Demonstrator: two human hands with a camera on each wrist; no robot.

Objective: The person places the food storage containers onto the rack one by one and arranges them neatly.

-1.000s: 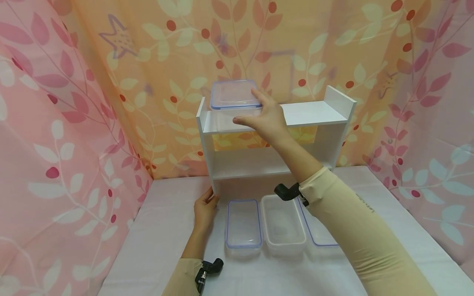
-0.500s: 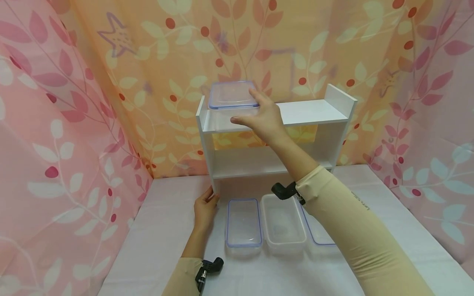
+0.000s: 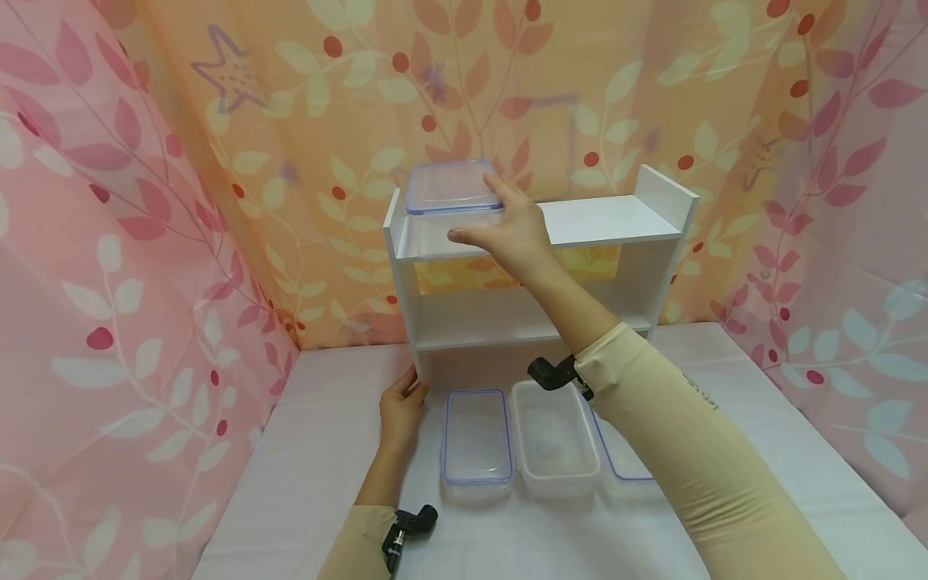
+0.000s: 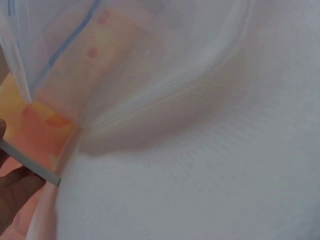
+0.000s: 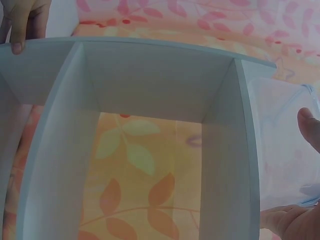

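White shelf (image 3: 609,221), clear blue-rimmed container (image 3: 445,195)

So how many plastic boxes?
4: upper box on the white shelf; left box, middle box, right box, partly hidden, in a row on the table; the sleeve may hide more.

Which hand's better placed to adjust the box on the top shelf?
Probably the right hand: it holds that box, while the left hand grips the shelf unit low on its left side.
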